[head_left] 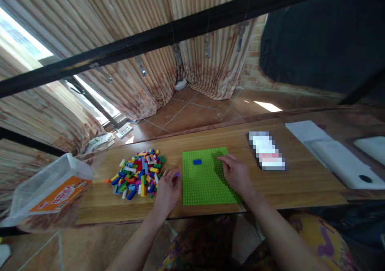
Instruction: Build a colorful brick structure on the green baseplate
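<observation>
A green studded baseplate lies flat on the wooden table, with one blue brick on its upper left part. My left hand is at the plate's left edge, fingers closed on a small purple brick whose lower part they hide. Over the plate's right side is my right hand, thumb and index finger pinched together, casting a shadow on the studs. Whether anything sits in that pinch I cannot make out. A loose pile of mixed coloured bricks spreads just left of my left hand.
At the table's left end stands a clear plastic box with an orange label. A phone with a blurred screen lies right of the plate. Further right are white objects. A dark metal bar crosses in front of the curtains.
</observation>
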Action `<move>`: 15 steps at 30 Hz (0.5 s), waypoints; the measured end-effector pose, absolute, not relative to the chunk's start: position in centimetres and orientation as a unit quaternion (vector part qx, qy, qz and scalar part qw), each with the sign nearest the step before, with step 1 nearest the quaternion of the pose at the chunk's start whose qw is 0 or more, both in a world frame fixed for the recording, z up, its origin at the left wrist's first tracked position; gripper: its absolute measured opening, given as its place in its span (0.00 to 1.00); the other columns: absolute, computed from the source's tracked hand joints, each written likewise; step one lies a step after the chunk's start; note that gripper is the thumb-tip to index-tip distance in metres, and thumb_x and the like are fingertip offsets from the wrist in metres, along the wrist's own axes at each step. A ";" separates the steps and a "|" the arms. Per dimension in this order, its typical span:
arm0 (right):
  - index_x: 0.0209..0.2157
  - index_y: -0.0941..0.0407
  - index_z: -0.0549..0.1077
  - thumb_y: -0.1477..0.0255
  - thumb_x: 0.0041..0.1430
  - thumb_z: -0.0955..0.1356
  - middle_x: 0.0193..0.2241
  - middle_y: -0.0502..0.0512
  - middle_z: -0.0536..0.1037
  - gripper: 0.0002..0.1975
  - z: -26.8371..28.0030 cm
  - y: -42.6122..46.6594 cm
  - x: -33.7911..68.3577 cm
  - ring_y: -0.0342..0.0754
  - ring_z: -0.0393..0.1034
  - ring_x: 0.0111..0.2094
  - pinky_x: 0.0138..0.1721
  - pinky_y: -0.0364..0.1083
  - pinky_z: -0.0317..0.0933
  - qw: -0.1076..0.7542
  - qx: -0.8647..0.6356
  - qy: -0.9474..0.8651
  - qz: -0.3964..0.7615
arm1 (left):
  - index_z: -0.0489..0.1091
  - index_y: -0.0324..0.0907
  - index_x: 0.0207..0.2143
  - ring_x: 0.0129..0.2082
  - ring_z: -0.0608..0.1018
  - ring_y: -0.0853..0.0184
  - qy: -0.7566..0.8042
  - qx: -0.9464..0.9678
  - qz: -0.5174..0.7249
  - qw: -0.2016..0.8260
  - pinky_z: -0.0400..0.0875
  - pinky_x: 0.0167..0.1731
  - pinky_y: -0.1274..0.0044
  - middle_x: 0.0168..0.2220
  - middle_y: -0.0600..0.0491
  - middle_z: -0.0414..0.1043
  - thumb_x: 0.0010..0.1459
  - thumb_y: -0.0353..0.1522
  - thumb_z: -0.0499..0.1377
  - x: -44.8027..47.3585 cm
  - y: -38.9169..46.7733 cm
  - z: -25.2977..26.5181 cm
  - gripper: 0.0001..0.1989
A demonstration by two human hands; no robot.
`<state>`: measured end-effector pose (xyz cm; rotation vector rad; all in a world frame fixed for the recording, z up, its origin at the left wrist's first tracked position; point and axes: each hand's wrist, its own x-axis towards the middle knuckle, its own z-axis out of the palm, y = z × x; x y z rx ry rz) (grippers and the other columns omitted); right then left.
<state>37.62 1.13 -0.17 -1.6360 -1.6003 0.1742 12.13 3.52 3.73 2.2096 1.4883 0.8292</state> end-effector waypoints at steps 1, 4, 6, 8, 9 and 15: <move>0.41 0.53 0.77 0.78 0.61 0.60 0.37 0.56 0.80 0.15 -0.1 1.1 37.4 0.49 0.75 0.38 0.40 0.47 0.68 0.423 -0.639 -0.638 0.076 | 0.73 0.41 0.36 0.36 0.77 0.66 0.512 0.771 0.316 0.208 0.74 0.39 0.74 0.36 0.51 0.75 0.59 0.26 0.54 12.8 3.5 4.0 0.08; 0.43 0.53 0.75 0.76 0.62 0.61 0.38 0.56 0.79 0.14 0.4 0.9 36.6 0.48 0.75 0.39 0.42 0.47 0.68 0.450 -0.598 -0.654 0.111 | 0.74 0.42 0.38 0.34 0.78 0.69 0.480 0.749 0.361 0.281 0.75 0.36 0.77 0.36 0.51 0.75 0.60 0.28 0.54 15.3 3.4 4.5 0.09; 0.44 0.53 0.75 0.74 0.63 0.62 0.38 0.56 0.79 0.13 0.9 0.7 36.1 0.48 0.74 0.39 0.42 0.47 0.68 0.459 -0.570 -0.667 0.140 | 0.75 0.41 0.39 0.35 0.78 0.69 0.459 0.742 0.379 0.308 0.75 0.36 0.77 0.37 0.50 0.75 0.61 0.28 0.54 16.9 3.5 4.5 0.09; 0.46 0.53 0.74 0.73 0.63 0.63 0.39 0.57 0.78 0.12 1.4 0.6 35.8 0.48 0.74 0.37 0.39 0.46 0.69 0.464 -0.547 -0.674 0.174 | 0.75 0.41 0.41 0.36 0.78 0.69 0.442 0.741 0.383 0.331 0.76 0.37 0.77 0.39 0.49 0.75 0.61 0.28 0.54 18.1 3.7 4.3 0.10; 0.47 0.53 0.74 0.72 0.62 0.64 0.39 0.57 0.78 0.13 1.6 0.5 35.6 0.47 0.74 0.36 0.37 0.46 0.68 0.467 -0.539 -0.674 0.190 | 0.74 0.41 0.42 0.37 0.79 0.69 0.436 0.741 0.381 0.341 0.76 0.38 0.76 0.39 0.49 0.74 0.60 0.27 0.54 18.5 3.8 4.0 0.11; 0.48 0.53 0.74 0.72 0.62 0.64 0.40 0.56 0.78 0.13 2.0 0.7 35.1 0.47 0.73 0.37 0.39 0.47 0.68 0.467 -0.516 -0.672 0.253 | 0.69 0.40 0.50 0.41 0.80 0.67 0.435 0.722 0.370 0.391 0.77 0.43 0.73 0.43 0.47 0.75 0.59 0.25 0.54 19.4 4.0 2.8 0.16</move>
